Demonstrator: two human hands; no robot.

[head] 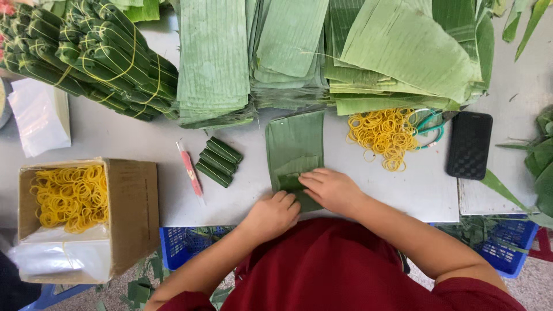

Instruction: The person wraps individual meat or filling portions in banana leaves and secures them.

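A strip of banana leaf (295, 144) lies flat on the grey desk (144, 144), running away from the person, its near end under both hands. The left hand (272, 214) presses on the near left corner with fingers curled, and the right hand (332, 189) lies flat beside it, fingertips on a small folded part of the leaf; neither grip closes round anything, both just press down. Left of the strip lie three small folded leaf packets (219, 161) side by side, and beside them a thin red-and-white pen-like stick (190, 171). A cardboard box (129, 213) of yellow rubber bands stands at the left edge. A loose heap of yellow rubber bands (385, 133) lies to the right of the strip, next to a black phone (469, 145). Stacks of cut leaves (288, 52) fill the far side, with tied bundles of packets (98, 55) at far left
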